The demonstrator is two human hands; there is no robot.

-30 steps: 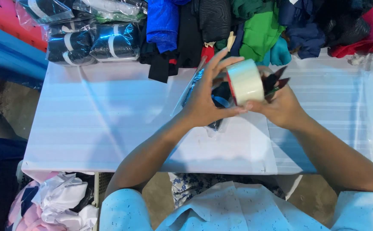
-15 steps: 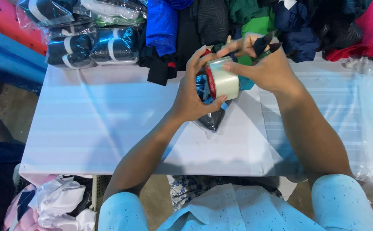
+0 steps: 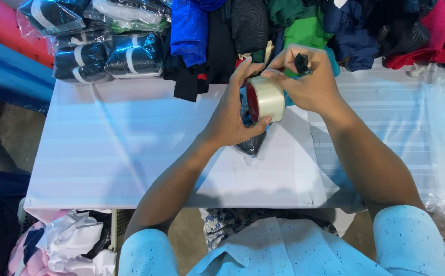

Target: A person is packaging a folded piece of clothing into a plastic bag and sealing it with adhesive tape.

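Just 1 view here, a head-worn camera looking almost straight down from above the person's own chest, so the light blue sleeves fill the bottom edge of the frame. It faces forward across the white surface (image 3: 130, 153), whose near edge runs along the lower third and whose far edge sits near the top, under a pile of folded clothes (image 3: 304, 25). Pretty close in: both forearms reach up from the bottom to the middle of the frame. Floor shows at the left edge. No 2nd view, so nothing is shared.
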